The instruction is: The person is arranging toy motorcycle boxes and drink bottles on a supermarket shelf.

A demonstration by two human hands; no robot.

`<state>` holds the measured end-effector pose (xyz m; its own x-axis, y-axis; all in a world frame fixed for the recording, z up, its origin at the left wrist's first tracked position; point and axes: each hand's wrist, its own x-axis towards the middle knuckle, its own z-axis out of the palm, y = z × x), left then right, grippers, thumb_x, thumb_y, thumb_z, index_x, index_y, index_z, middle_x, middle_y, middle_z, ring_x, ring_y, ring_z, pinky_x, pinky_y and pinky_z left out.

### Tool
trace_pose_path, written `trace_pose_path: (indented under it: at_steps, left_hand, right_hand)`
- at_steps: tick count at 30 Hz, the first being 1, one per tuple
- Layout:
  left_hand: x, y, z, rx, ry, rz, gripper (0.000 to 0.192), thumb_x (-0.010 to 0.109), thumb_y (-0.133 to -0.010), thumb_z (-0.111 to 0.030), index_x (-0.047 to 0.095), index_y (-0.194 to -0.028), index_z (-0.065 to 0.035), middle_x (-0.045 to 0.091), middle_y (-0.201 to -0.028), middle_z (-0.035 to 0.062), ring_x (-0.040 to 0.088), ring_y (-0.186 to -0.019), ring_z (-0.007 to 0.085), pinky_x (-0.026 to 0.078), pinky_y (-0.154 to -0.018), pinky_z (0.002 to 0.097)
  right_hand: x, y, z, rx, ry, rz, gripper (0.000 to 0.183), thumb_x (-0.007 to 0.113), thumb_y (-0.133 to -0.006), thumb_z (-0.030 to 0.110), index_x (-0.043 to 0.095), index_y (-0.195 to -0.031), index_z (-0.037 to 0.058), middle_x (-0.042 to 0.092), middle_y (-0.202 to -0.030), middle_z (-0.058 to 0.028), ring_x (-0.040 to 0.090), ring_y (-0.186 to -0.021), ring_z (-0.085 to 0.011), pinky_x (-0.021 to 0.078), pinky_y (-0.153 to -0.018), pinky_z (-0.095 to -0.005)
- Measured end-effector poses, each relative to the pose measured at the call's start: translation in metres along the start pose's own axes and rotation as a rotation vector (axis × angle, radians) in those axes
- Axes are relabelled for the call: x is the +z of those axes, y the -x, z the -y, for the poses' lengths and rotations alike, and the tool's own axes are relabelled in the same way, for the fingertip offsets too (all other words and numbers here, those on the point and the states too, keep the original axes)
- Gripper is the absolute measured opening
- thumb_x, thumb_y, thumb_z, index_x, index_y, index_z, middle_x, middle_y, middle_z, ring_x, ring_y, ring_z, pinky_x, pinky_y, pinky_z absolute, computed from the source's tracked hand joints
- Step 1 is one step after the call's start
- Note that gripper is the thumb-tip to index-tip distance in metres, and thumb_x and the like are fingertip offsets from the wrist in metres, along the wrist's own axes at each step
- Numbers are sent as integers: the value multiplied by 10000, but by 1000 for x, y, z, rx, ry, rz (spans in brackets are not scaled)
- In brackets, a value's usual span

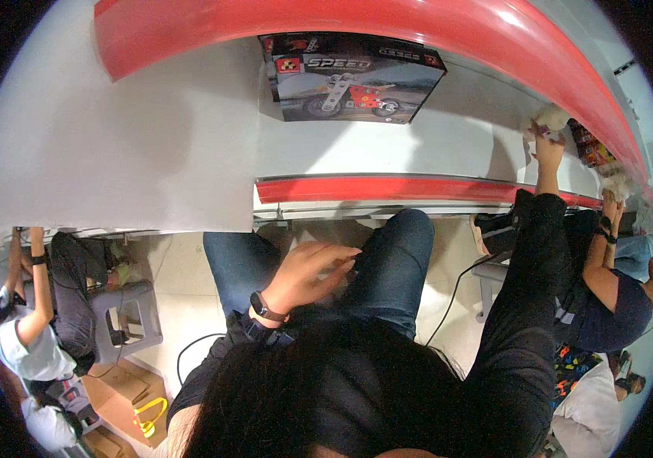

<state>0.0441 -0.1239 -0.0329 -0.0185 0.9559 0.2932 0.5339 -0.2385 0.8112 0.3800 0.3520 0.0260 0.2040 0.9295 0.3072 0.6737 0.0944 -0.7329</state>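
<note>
My left hand (pixel 310 273), with a dark watch on the wrist, hovers above my lap. Its fingers are slightly apart and I see nothing between them. My right arm, in a black sleeve, stretches far over the table on the right. At its end my right hand (pixel 549 147) has spread, bent fingers next to a pale fluffy object (pixel 553 117); whether it grips this object is unclear. Ahead of me on the white table (pixel 326 150) stands a boxed motorcycle building kit (pixel 355 86), bearing writing and a picture of a metal-and-red model. Another similar box shows partly behind it.
Red padded edging (pixel 315 20) curves along the far side, and a red strip (pixel 389 190) lines the near edge. Colourful packages (pixel 590 143) lie far right. People sit on both sides. A grey stool (pixel 126 318) and an open cardboard box (pixel 126 395) are on the left.
</note>
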Motion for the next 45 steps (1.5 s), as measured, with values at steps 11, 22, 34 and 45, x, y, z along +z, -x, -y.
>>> trace_pose_path:
  at_steps: [11, 22, 34, 45]
  left_hand:
    - [-10, -5, -8, -23, 21, -123, 418, 664, -768, -51, 563, -1172, -81, 652, -997, 76, 625, -888, 217, 480, -775, 328]
    - [-41, -90, -14, 16, -88, -666, 751, 671, -792, -198, 267, -1353, 96, 376, -1338, 288, 379, -1246, 399, 302, -1040, 429]
    - [-50, -167, 0, -218, -235, -1086, 1057, 799, -637, -275, 153, -1380, 108, 299, -1347, 333, 292, -1257, 413, 247, -1055, 484]
    - [-57, -187, 49, -37, 40, -1133, 888, 816, -635, -337, 360, -1242, 124, 490, -1167, 286, 492, -1081, 371, 357, -974, 413]
  right_hand:
    - [39, 126, 62, -549, -368, -205, 807, 732, -716, 153, 247, -1319, -72, 331, -1266, -226, 400, -1149, -314, 483, -838, -339]
    - [130, 244, 182, -710, -839, 138, 959, 803, -675, 226, 195, -1301, -171, 357, -1257, -279, 347, -1209, -353, 238, -1052, -418]
    - [131, 267, 213, -718, -654, 77, 816, 679, -701, 95, 207, -1332, -115, 366, -1256, -294, 374, -1196, -382, 270, -1040, -422]
    - [130, 250, 195, -714, -751, 341, 898, 676, -713, 108, 100, -1372, -95, 320, -1314, -296, 374, -1233, -356, 289, -1043, -393]
